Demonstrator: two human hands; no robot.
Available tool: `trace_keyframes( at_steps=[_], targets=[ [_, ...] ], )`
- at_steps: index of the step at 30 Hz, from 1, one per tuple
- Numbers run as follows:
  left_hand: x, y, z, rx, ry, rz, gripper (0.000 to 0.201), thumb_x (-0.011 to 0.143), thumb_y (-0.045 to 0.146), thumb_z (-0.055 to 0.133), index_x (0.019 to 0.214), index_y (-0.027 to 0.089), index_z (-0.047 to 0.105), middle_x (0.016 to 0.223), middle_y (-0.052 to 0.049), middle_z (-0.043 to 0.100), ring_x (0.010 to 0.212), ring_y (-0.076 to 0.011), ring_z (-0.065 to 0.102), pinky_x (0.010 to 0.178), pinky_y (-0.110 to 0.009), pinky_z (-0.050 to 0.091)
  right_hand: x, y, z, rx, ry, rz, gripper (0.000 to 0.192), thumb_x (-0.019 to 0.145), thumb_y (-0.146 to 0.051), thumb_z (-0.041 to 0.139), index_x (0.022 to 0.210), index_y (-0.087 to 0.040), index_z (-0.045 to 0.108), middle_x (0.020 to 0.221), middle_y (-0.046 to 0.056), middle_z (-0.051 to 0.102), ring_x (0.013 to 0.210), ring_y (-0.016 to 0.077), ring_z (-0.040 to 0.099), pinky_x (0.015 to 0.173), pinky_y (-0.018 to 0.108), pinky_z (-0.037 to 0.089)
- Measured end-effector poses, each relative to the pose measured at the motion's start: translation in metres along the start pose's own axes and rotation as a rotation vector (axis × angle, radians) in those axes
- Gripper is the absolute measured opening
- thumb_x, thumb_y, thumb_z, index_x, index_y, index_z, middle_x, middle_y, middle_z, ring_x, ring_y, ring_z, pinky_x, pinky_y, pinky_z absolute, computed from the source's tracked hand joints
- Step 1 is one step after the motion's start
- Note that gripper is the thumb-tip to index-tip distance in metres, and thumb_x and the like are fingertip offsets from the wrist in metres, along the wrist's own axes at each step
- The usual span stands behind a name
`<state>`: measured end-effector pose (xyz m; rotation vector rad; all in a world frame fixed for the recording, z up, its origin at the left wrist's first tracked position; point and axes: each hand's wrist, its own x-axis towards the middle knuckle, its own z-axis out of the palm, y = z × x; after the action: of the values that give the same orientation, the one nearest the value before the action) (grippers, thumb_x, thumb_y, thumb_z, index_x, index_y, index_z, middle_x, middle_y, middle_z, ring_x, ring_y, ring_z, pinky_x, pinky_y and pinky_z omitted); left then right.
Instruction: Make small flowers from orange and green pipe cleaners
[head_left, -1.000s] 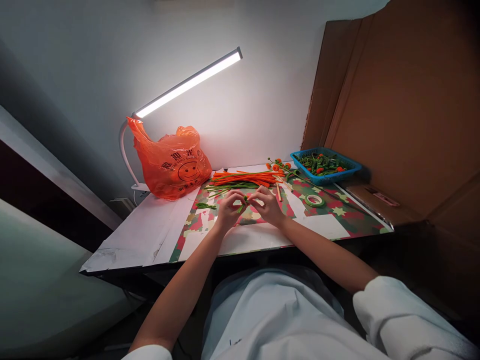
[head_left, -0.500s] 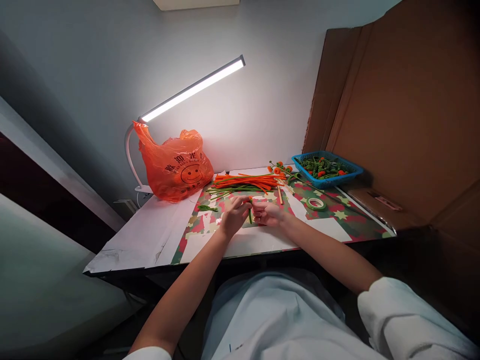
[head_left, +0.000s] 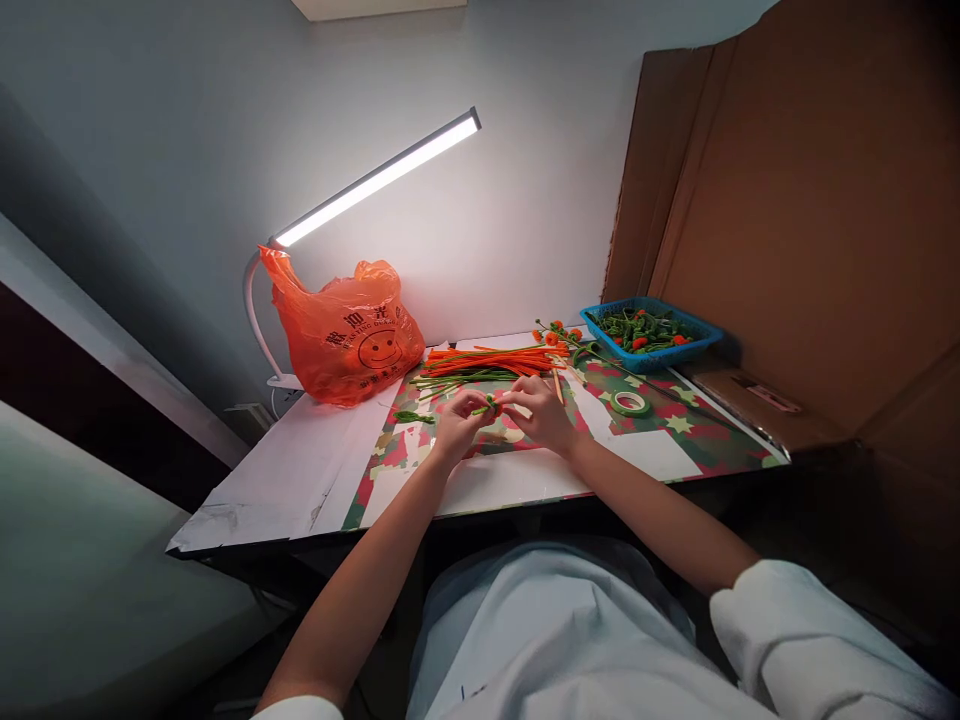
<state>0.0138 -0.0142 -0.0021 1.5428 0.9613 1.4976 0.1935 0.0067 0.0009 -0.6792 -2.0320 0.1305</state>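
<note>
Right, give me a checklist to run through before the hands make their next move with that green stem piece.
1. Left hand pinches the green stem piece at its fingertips: ok.
2. Right hand meets it from the other side, fingers on the same piece: ok.
3. Whether the orange bit is firmly fixed to the piece: cannot tell, too small.
4. Orange and green stems lie bundled just behind the hands, within reach: ok.
5. Green tape roll lies flat on the mat to the right of the right hand, unobstructed: ok.
6. Blue basket sits wholly on the table at the back right: ok.
</note>
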Motion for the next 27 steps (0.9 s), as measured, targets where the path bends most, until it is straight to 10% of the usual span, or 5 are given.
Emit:
trace_keyframes(
  at_steps=[10,18,27],
  targets=[
    [-0.005,0.01,0.003,-0.048,-0.082,-0.215,0.036,0.062,0.041,0.078,0.074,0.016,0.055,0.07,0.0,0.063,0.07,-0.0148,0.064,0.062,-0.027,0.055,0.0,-0.005,0.003,-0.376,-0.132,-0.115,0.026,0.098,-0.028,0.041,0.092,-0.022,0.066,0.095,0.006,0.062,0.089,0.0193,0.047,0.079,0.034,0.03],
    [-0.005,0.007,0.003,0.472,-0.087,0.354,0.006,0.077,0.022,0.062,0.073,0.019,0.061,0.082,-0.003,0.059,0.074,-0.013,0.057,0.054,-0.021,0.049,-0.002,-0.005,0.011,-0.117,-0.154,0.184,0.019,0.095,-0.024,0.044,0.084,-0.019,0.058,0.093,0.006,0.059,0.091,0.0195,0.05,0.079,0.033,0.036],
    [-0.002,0.005,0.0,0.92,-0.283,0.745,0.018,0.085,0.009,0.05,0.085,0.022,0.064,0.087,-0.004,0.061,0.081,-0.0175,0.058,0.079,-0.035,0.051,-0.001,0.011,0.019,0.79,-0.382,0.78,0.037,0.075,-0.047,0.062,0.058,-0.021,0.044,0.051,-0.006,0.034,0.048,0.0093,0.029,0.047,0.024,0.024]
  ],
)
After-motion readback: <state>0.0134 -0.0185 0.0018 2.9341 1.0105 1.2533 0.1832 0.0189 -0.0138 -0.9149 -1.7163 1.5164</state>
